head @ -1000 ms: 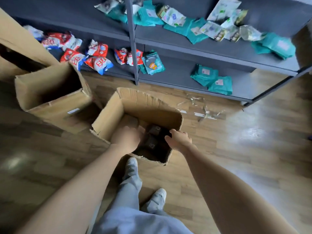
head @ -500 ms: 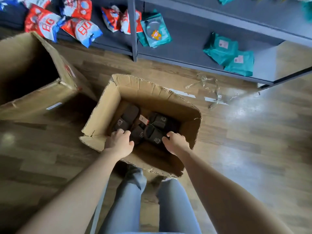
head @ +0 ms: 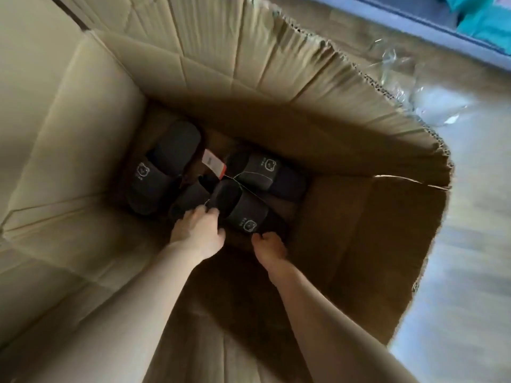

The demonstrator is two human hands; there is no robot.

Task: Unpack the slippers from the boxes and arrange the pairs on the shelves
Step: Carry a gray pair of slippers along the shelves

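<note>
Both my hands deep in the cardboard box [head: 345, 111]: left hand [head: 197, 230] grips a black slipper [head: 190, 199], right hand [head: 269, 246] curled at another slipper [head: 243, 214], grip unclear; tag [head: 213, 164] lies between pairs

box: a big brown cardboard box [head: 345, 111], open, seen from above
slippers: black slippers [head: 166, 167] lie at the bottom, each with a little bear face
tag: a white and red tag [head: 214, 163] lies between them
left hand [head: 197, 230]: fingers touch a slipper
right hand [head: 269, 244]: just beside another slipper [head: 243, 214]
</note>
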